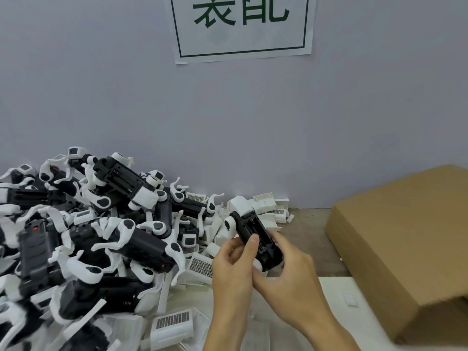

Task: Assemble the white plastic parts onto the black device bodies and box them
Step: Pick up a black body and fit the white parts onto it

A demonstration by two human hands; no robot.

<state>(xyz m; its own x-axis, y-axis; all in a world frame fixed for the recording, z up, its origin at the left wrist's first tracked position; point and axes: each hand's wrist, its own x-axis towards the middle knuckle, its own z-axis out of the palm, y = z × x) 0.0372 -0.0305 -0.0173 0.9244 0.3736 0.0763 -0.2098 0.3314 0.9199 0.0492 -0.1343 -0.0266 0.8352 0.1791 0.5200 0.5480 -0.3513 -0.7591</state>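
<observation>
— Head view, nearest first: what do the hands hold?
— Left hand (231, 268) and right hand (286, 272) both clamp fingers around one black body (257, 240), held tilted above the table (311, 239).
— Beyond them?
— White parts (200, 268) lie loose; left, a pile (83, 224) of bodies. A box (405, 249) sits right. Farthest, a sign (241, 26) on the wall (101, 84).

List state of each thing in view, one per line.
Black body: held in both hands, above the table.
Left hand: grips the body, thumb on top.
Right hand: grips the body's near end.
Pile: heaped on the table, left.
Box: right; whether open, cannot tell.
Sign: stuck on the wall.
</observation>
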